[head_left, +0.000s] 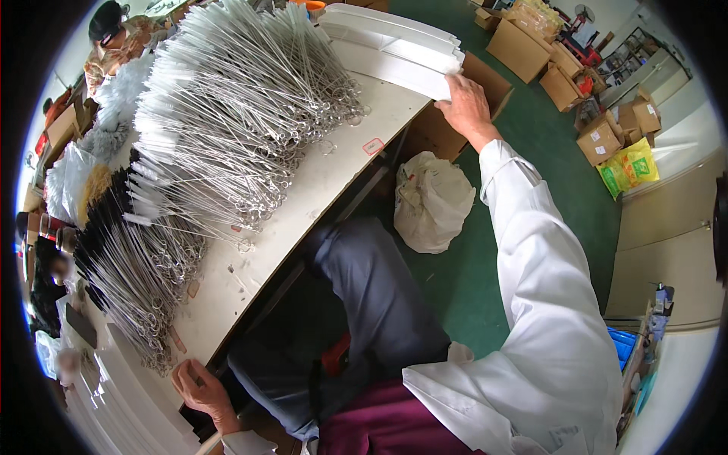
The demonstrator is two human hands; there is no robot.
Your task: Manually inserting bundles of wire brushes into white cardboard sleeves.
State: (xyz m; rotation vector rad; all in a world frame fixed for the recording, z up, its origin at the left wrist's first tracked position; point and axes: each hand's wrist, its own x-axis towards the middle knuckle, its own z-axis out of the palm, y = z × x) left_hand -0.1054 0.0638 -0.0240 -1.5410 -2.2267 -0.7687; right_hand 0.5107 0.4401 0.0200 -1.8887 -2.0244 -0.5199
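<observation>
The right hand (468, 108) touches the end of a long white box (390, 67) on the desk (326, 174), grip unclear; the left hand's (203, 390) fingers curl near black-bristled wire brushes (140, 269), contents hidden.

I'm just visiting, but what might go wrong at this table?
The white panels under the right hand end near the edge of the table, so a nudge might tip one off. The white brushes lie in a tall, loose heap and could slide. Their ring ends crowd together and may snag.
</observation>
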